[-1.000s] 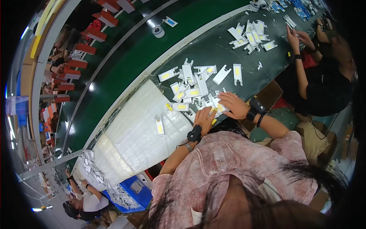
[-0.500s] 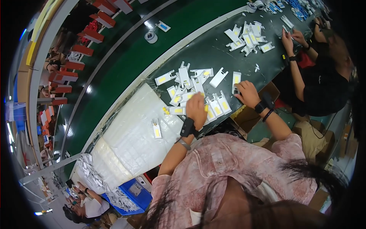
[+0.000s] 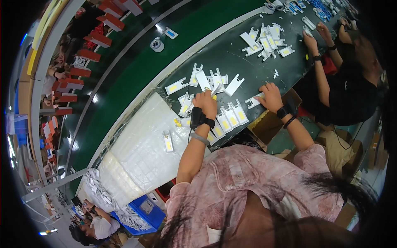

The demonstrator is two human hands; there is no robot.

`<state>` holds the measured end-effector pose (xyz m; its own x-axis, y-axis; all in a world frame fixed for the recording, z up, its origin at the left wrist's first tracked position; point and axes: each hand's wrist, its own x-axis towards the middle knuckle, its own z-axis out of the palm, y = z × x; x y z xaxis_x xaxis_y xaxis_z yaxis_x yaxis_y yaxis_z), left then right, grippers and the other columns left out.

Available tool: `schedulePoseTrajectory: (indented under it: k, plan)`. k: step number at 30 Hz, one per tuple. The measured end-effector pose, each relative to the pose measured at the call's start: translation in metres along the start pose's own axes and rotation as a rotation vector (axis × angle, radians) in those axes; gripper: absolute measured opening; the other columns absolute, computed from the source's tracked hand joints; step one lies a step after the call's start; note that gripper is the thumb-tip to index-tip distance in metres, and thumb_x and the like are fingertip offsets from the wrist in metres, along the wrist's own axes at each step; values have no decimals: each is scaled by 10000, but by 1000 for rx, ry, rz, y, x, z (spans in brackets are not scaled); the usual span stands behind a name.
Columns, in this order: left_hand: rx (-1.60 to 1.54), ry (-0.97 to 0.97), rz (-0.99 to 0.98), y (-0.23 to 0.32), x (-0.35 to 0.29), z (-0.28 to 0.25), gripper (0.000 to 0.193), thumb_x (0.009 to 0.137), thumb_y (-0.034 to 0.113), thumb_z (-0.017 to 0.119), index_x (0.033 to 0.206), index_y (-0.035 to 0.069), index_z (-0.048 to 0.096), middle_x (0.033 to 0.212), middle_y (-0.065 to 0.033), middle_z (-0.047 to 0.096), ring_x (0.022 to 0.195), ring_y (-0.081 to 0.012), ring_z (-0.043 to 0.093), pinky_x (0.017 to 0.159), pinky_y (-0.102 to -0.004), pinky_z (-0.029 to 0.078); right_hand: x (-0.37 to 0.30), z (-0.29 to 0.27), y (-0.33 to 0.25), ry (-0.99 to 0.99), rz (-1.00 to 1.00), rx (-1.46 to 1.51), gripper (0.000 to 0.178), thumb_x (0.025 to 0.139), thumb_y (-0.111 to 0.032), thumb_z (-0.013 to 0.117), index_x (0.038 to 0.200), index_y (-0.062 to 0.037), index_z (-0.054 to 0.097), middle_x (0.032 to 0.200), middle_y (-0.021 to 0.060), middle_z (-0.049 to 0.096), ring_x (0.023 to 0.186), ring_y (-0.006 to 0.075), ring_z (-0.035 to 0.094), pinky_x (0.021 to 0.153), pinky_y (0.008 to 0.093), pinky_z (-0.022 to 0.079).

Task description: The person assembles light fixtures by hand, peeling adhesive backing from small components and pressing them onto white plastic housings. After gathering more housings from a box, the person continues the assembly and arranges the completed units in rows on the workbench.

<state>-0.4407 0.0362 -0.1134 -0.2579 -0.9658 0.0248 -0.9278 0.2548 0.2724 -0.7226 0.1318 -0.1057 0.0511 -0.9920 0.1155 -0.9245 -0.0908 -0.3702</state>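
Note:
My left hand (image 3: 205, 104) is over the near side of a loose pile of white plastic pieces (image 3: 175, 86), each flat with a two-pronged end and many with a yellow label. Its fingers are closed around a tilted white plastic piece (image 3: 215, 88), partly hidden by the hand. At the table's near edge, my right hand (image 3: 271, 98) grips another white plastic piece (image 3: 253, 101) between thumb and fingers, and the piece lies almost flat on the table. Between my hands, several labelled pieces (image 3: 239, 112) lie side by side in a slanting row. A single piece (image 3: 235, 85) rests beyond them.
A white plastic-wrapped sheet (image 3: 136, 144) covers the table at left, one piece (image 3: 167, 141) on it. Behind runs a green conveyor (image 3: 136, 70) with a tape roll (image 3: 157, 44). Another pile (image 3: 266, 41) lies near a co-worker's hands (image 3: 311, 43) at right. A blue bin (image 3: 151, 213) stands lower left.
My left hand has moved left and slightly away into the pile, shifting pieces there. My right hand has turned its piece from upright to slanted. Items on the conveyor have drifted left.

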Motion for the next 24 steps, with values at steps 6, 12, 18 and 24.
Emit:
schedulePoseTrajectory:
  k: [6,12,18,24]
  plan:
    - [-403,226,170,-33,-33,-46,374,663,-16,632,996,135,707,1099,-119,616,1088,-320,512,972,-470,335,-30,19,-31,165,173,-42,238,782,-252,700,807,-59,562,908,118,531,975,331,488,840,438,375]
    - [-226,167,96,-97,-132,-61,456,650,-65,617,1015,185,726,1241,-171,526,1179,-350,443,988,-449,348,-32,26,-62,192,180,5,203,793,-231,680,807,-53,582,954,117,546,998,317,492,871,438,361]
    - [-281,8,61,-112,-170,-40,433,677,-100,580,1008,142,718,1299,-188,507,1184,-373,488,1006,-417,397,10,24,-47,188,53,120,275,805,-105,625,1073,-61,586,1170,112,546,1156,326,471,946,442,361]
    - [-212,-14,259,-95,-149,-40,478,684,-91,567,1109,104,670,1347,-195,469,1228,-390,447,1024,-435,395,54,36,-22,25,-183,-98,468,803,9,579,1254,-103,536,1341,102,498,1299,305,410,1013,425,353]
